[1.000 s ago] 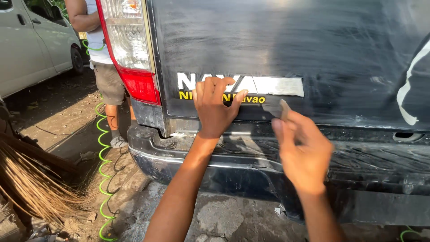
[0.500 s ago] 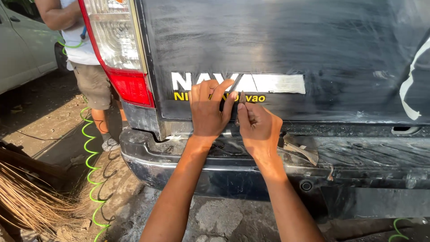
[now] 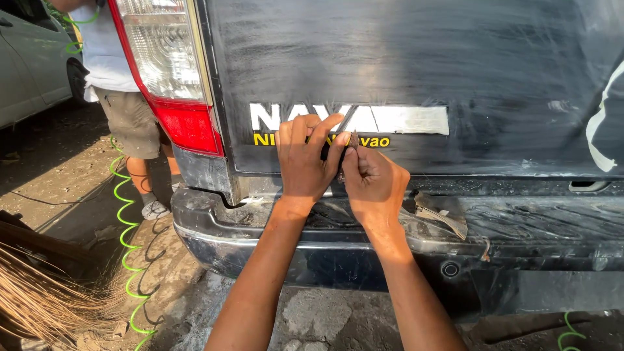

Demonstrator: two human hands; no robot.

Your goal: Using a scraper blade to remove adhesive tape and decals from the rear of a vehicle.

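My left hand (image 3: 304, 159) lies flat on the dark, sanded tailgate (image 3: 416, 58) of a pickup, fingers spread over the white and yellow lettering (image 3: 270, 120). Touching it on the right, my right hand (image 3: 374, 182) pinches a small thin blade (image 3: 353, 139) whose tip rests against the lettering. A strip of pale masking tape (image 3: 409, 120) covers the right part of the white letters.
The red and clear tail light (image 3: 170, 78) is at the left. A scuffed rear bumper (image 3: 338, 240) carries a folded scrap of paper (image 3: 442, 211). Another person in shorts (image 3: 127, 110) stands at the left by a green coiled hose (image 3: 127, 247). A straw broom (image 3: 39, 292) lies low left.
My right hand came up from the right to meet my left hand at the lettering. The view has moved closer to the tailgate.
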